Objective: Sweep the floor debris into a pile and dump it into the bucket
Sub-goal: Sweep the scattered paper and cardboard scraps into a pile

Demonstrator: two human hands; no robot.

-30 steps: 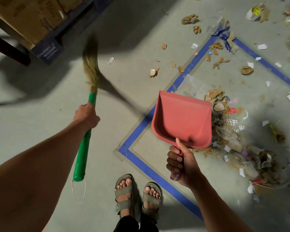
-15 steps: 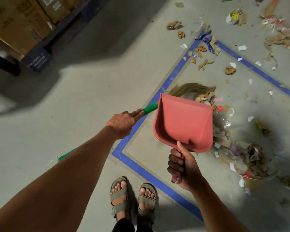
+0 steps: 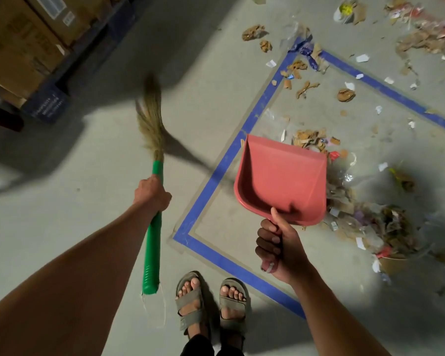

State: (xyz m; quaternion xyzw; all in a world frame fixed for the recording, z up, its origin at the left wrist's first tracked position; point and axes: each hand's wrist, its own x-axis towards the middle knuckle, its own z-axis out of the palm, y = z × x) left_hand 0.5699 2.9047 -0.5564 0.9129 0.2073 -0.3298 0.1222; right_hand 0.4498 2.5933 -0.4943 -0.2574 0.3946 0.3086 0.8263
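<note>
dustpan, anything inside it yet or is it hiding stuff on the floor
The red dustpan, gripped by the right hand, looks bare inside. Past its right edge the debris pile spreads out; whatever lies on the floor directly beneath the pan is covered.

The left hand (image 3: 152,192) gripped a green-handled broom (image 3: 153,227), bristles raised ahead of it. The right hand (image 3: 278,249) held a red dustpan (image 3: 280,179), debris (image 3: 365,214) just right of it.
</note>
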